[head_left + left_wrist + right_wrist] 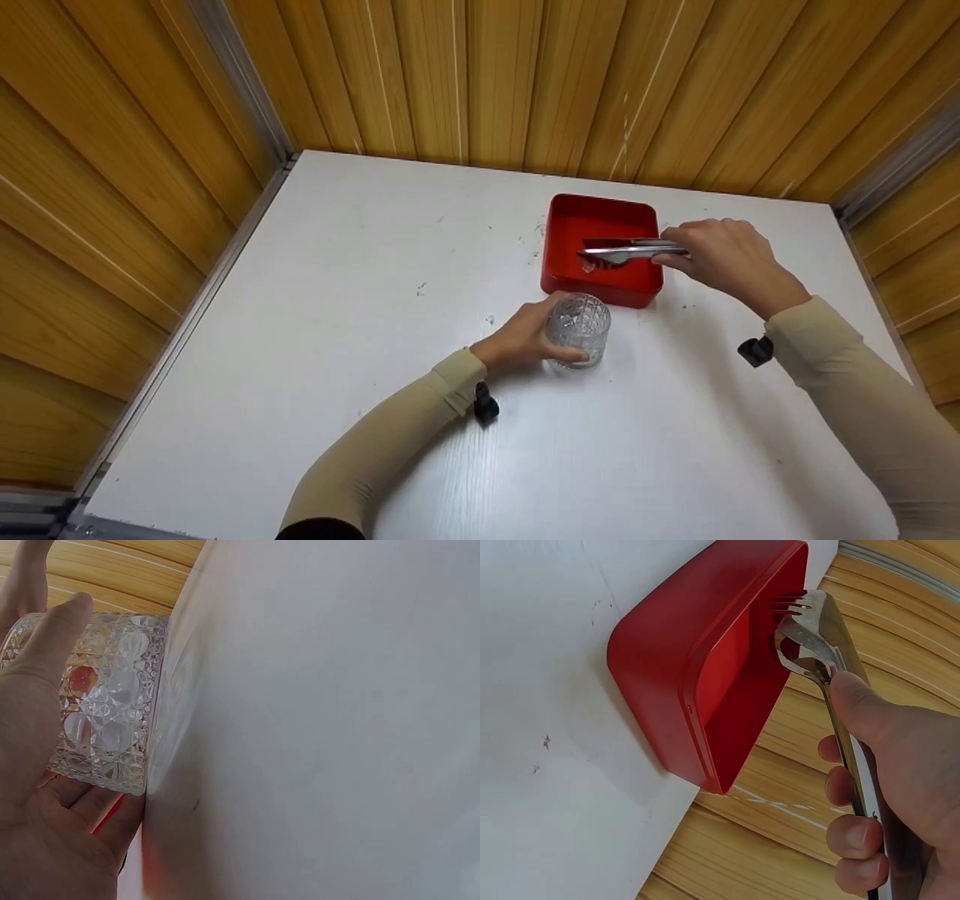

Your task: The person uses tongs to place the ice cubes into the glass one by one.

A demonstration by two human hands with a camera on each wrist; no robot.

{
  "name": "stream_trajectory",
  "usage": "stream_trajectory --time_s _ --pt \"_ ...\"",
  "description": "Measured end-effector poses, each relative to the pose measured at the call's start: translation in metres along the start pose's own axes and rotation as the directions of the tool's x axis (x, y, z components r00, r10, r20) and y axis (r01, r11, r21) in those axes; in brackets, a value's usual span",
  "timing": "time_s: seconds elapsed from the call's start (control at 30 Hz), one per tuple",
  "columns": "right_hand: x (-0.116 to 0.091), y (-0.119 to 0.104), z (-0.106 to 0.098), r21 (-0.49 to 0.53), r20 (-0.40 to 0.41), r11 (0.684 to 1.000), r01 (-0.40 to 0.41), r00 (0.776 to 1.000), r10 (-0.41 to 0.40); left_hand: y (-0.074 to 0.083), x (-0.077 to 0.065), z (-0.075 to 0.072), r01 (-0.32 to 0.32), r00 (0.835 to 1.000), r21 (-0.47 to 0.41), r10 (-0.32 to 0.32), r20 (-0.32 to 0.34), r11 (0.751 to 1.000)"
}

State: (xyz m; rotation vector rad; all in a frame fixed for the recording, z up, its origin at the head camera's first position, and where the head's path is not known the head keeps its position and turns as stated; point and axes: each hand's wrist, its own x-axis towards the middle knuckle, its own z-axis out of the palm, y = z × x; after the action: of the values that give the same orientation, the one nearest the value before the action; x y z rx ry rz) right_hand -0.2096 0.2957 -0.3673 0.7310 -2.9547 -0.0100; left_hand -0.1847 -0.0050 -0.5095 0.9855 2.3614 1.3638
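My left hand [529, 337] grips a clear, cut-pattern glass tumbler [589, 326], which stands upright on the white table just in front of a red box. In the left wrist view, the thumb lies across the near side of the tumbler [112, 701] and the fingers go round behind it. My right hand [724, 259] holds a bundle of metal cutlery [637, 250] by the handles, its far ends over the inside of the open red box [600, 295]. Fork tines [791, 606] show among the pieces in the right wrist view; the handles are partly hidden by the fingers.
The white table [375, 247] bears small scuffs and specks. Wood-look panel walls [495, 82] rise at the back and on both sides, with a metal frame strip [251, 82] at the back left corner. Black wrist mounts hang at both sleeves.
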Motion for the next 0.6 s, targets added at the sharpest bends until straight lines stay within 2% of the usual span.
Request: stream_trajectory --time_s 0.27,0.6 --pt "0.011 0.006 0.007 -0.016 0.036 1.000 0.004 0.999 -0.003 -0.002 0.001 0.001 -0.006 1.000 -0.041 0.006 0.002 0.999" --pt "0.028 0.008 0.013 0.000 0.108 1.000 -0.005 0.994 0.005 -0.002 0.001 0.002 -0.026 1.000 -0.007 0.026 -0.004 1.000"
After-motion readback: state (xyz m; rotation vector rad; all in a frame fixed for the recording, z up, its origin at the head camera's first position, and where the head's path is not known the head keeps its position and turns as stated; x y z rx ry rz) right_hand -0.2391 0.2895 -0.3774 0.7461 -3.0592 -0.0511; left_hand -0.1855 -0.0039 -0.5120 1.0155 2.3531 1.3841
